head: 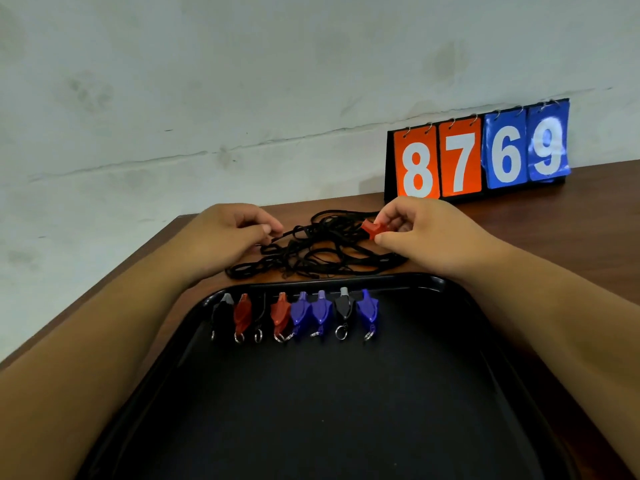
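Note:
A tangle of black cords [322, 247] lies on the brown table just beyond a black tray [346, 410]. My left hand [228, 237] pinches one cord end between thumb and forefinger at the pile's left side. My right hand [426, 233] pinches a small red plastic whistle [372, 228] above the pile's right side. Along the tray's far edge lie several whistles in a row, each with a small key ring: a black one [221, 315], red ones [242, 313], blue ones [322, 308] and another black one [344, 306].
A flip scoreboard [479, 155] reading 8 7 6 9 stands at the back right of the table [588, 209], against a white wall. The table's left edge runs diagonally beside my left forearm. The tray fills the near middle.

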Demonstrator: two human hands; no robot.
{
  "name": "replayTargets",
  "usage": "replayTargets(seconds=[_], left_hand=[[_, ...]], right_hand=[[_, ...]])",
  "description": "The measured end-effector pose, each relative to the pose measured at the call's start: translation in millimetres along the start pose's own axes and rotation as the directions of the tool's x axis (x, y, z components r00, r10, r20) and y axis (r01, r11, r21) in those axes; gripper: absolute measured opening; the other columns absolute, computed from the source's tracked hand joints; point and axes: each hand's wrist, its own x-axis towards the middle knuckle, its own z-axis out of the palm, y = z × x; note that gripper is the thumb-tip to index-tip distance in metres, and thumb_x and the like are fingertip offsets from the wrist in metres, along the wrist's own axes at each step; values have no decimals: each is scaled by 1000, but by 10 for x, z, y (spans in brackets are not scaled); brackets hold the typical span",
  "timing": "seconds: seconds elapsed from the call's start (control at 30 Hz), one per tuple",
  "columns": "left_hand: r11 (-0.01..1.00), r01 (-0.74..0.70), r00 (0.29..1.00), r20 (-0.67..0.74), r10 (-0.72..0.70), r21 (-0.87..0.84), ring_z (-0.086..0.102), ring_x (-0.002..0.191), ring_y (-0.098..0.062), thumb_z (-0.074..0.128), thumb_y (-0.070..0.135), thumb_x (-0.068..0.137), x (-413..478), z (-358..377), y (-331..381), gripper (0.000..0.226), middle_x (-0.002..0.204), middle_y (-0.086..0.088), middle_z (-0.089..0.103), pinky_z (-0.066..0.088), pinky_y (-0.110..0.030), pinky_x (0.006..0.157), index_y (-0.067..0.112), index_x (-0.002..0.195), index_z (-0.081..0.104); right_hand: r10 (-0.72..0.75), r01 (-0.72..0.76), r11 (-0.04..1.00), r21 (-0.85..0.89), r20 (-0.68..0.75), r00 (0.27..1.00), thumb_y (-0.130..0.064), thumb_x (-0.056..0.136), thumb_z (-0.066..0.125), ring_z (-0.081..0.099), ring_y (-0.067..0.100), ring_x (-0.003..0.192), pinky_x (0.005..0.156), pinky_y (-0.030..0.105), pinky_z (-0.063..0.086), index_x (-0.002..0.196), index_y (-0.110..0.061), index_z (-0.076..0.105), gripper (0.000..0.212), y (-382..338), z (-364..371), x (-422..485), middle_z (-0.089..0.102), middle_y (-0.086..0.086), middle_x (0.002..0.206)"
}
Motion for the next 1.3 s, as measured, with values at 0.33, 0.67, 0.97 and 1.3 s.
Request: replayTargets(seconds=[0.33, 0.67, 0.97, 1.3], left_hand=[[939, -164, 982, 136, 127, 304, 62, 107, 9, 62, 33, 108, 26, 89, -306, 20, 118, 24, 69, 43, -10, 82, 43, 119, 76], [922, -218, 962, 230, 148, 319, 59, 112, 6, 62, 33, 109, 66, 135, -404, 24, 124, 25, 68, 41, -11, 89, 44, 127, 73], [927, -227, 958, 241, 156, 299, 59, 110, 8, 61, 35, 109, 74, 133, -418, 22, 118, 27, 67, 46, -21, 92, 45, 124, 73], [935, -202, 967, 211, 143, 293, 59, 104, 8, 58, 35, 110, 65, 134, -416, 21, 112, 30, 63, 45, -7, 64, 46, 122, 72]], right_hand=[[-88, 90, 995, -52, 51, 995, -27, 101, 73, 70, 9, 93, 83, 26, 55, 124, -46, 69, 30, -86, -33, -70, 70, -9, 101], [-61, 70, 996, -63, 133, 989, -37, 98, 77, 75, 11, 86, 79, 25, 60, 99, -31, 75, 7, -132, -71, -151, 77, -3, 88], [-19, 53, 995, -84, 365, 931, -36, 97, 78, 76, 9, 91, 87, 33, 60, 98, -28, 78, 8, -170, -171, -217, 80, -6, 94], [-5, 60, 992, -108, 448, 894, -36, 101, 73, 75, 6, 101, 90, 29, 55, 108, -31, 76, 8, -159, -189, -244, 79, -11, 104]])
